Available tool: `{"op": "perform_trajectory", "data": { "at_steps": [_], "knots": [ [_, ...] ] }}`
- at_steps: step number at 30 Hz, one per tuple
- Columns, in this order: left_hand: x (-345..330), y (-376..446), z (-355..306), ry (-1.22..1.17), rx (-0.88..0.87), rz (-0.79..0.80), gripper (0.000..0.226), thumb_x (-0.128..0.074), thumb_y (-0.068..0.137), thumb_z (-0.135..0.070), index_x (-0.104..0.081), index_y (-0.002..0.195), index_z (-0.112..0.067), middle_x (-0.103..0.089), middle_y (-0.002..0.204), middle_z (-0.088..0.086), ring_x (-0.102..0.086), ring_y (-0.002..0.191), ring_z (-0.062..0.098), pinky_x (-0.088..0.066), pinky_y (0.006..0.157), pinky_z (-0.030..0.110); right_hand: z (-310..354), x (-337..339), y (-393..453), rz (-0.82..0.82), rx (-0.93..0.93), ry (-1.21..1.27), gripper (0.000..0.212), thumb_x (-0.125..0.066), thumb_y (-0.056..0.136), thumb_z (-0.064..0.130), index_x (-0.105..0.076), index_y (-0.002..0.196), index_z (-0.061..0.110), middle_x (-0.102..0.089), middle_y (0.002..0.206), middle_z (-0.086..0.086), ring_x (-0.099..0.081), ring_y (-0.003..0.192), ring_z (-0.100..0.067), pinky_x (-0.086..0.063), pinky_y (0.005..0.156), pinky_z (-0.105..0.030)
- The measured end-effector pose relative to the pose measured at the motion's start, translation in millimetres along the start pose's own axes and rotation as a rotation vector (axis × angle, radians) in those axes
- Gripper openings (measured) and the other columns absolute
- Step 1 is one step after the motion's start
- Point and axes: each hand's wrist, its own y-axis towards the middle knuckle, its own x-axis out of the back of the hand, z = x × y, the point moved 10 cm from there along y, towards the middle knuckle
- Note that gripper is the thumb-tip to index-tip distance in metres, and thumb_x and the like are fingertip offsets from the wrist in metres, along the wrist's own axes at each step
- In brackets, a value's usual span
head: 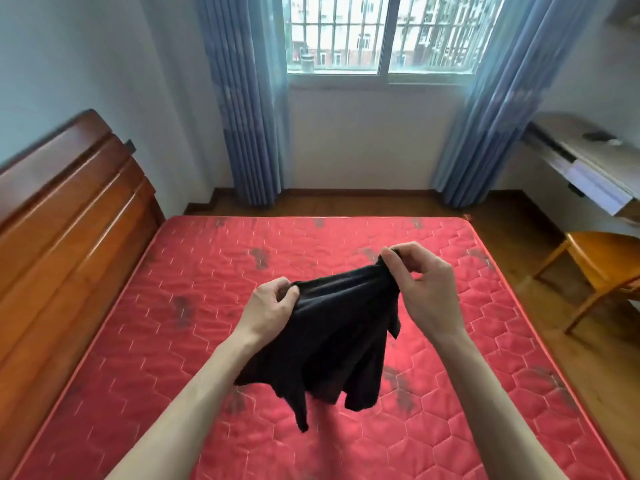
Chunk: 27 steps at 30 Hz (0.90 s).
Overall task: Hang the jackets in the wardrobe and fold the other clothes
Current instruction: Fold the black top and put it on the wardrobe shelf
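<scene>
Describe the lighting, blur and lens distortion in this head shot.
Head view: daylight from the window, which is nearly blown out; soft, faint shadows on the red mattress. Wide-angle lens bends the curtains and headboard outward. Left hand, right hand and the black garment look slightly soft.
</scene>
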Motion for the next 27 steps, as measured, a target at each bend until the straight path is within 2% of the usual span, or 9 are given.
{"op": "perform_trajectory", "data": {
  "at_steps": [3,6,8,11,14,17,21,25,27],
  "knots": [
    [10,-2,-52,0.126,-0.211,-0.016,0.022,-0.06,0.096,-0.053,-0.063,0.108,-0.034,-0.065,0.089,-0.015,-0.062,0.088,0.002,-0.049,0.078,0.026,27,-5,17,0.034,0.04,0.038,0.011,-0.071,0.099,0.029,-0.075,0.09,0.024,-0.074,0.081,0.007,-0.072,0.077,-0.013,-0.058,0.071,-0.031],
    [-15,-11,-124,-0.025,-0.434,0.229,0.05,-0.068,0.09,-0.062,-0.055,0.134,-0.043,-0.066,0.12,-0.021,-0.061,0.12,0.001,-0.05,0.099,0.023,48,-15,29,0.074,0.095,0.05,0.012,-0.072,0.099,0.028,-0.073,0.089,0.023,-0.073,0.078,0.006,-0.072,0.075,-0.014,-0.058,0.068,-0.028],
    [-26,-9,-159,-0.064,-0.505,0.269,0.044,-0.073,0.092,-0.039,-0.059,0.134,-0.036,-0.071,0.116,-0.018,-0.067,0.113,0.002,-0.054,0.095,0.025,54,-22,32,0.107,0.119,0.061,0.012,-0.072,0.099,0.029,-0.072,0.088,0.023,-0.072,0.078,0.006,-0.072,0.075,-0.015,-0.057,0.067,-0.027],
    [-26,0,-179,-0.195,-0.517,0.239,0.018,-0.061,0.099,-0.008,-0.068,0.112,-0.018,-0.071,0.095,-0.009,-0.067,0.092,0.001,-0.053,0.082,0.029,46,-8,36,0.039,0.144,0.107,0.018,-0.061,0.106,0.032,-0.073,0.098,0.021,-0.073,0.088,0.007,-0.072,0.084,-0.017,-0.059,0.074,-0.034],
    [-19,8,-180,-0.348,-0.462,0.216,0.013,-0.051,0.107,-0.009,-0.063,0.105,-0.005,-0.061,0.086,0.009,-0.056,0.081,0.011,-0.048,0.076,0.031,6,1,32,0.083,0.049,0.147,0.03,-0.043,0.113,0.032,-0.066,0.128,0.019,-0.072,0.108,0.006,-0.07,0.103,-0.016,-0.059,0.091,-0.036],
    [-15,11,-189,-0.466,-0.417,0.222,0.017,-0.049,0.107,-0.013,-0.06,0.098,-0.004,-0.056,0.081,-0.003,-0.053,0.077,0.009,-0.046,0.073,0.026,-41,-38,3,0.435,-0.112,0.088,0.031,-0.048,0.112,0.023,-0.062,0.138,0.015,-0.072,0.124,-0.004,-0.069,0.118,-0.017,-0.055,0.104,-0.043],
    [-6,14,-196,-0.512,-0.396,0.258,0.02,-0.052,0.102,-0.02,-0.061,0.085,-0.017,-0.056,0.077,-0.011,-0.052,0.074,0.006,-0.045,0.069,0.018,-63,-65,-22,0.551,-0.154,0.074,0.022,-0.058,0.107,0.014,-0.072,0.117,0.001,-0.071,0.111,-0.027,-0.071,0.104,-0.039,-0.051,0.091,-0.067],
    [11,16,-191,-0.632,-0.321,0.249,0.019,-0.056,0.098,-0.025,-0.07,0.087,-0.027,-0.062,0.084,-0.008,-0.057,0.082,0.008,-0.05,0.077,0.021,-46,-69,-16,0.53,-0.136,0.193,0.021,-0.057,0.108,0.017,-0.071,0.121,0.009,-0.07,0.11,-0.027,-0.069,0.097,-0.046,-0.052,0.084,-0.071],
    [18,16,-193,-0.694,-0.311,0.247,0.017,-0.058,0.099,-0.027,-0.073,0.092,-0.029,-0.065,0.089,-0.003,-0.061,0.086,0.011,-0.053,0.081,0.023,-34,-75,-15,0.597,-0.151,0.255,0.027,-0.06,0.105,0.011,-0.072,0.124,0.027,-0.075,0.113,-0.013,-0.073,0.103,-0.034,-0.06,0.084,-0.057]
  ]
}}
